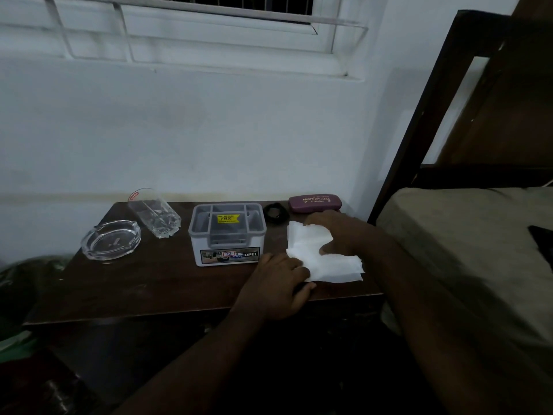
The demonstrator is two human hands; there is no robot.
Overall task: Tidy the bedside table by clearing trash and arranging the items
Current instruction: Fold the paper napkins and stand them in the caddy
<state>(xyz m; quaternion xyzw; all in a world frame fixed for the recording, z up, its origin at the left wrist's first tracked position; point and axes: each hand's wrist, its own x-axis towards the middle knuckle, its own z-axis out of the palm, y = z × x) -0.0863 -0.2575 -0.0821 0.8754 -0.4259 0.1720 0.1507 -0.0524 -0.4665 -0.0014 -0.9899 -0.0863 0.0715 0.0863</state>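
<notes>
A white tissue (326, 265) lies spread on the right part of the dark wooden bedside table (155, 283). My right hand (338, 235) rests flat on top of the tissue, fingers straight. At the tissue's near left corner my left hand (278, 283) touches its edge; whether the fingers pinch it I cannot tell. A white and grey lidded plastic box (227, 235) with a yellow price sticker stands mid-table. A maroon spectacle case (314, 203) lies at the back right, a black hair tie (275, 214) beside it.
A clear glass ashtray (111, 239) sits at the table's left, with a drinking glass (154, 212) behind it. The white wall runs along the back. A bed with a dark headboard (419, 121) and beige mattress (466, 253) borders the right side.
</notes>
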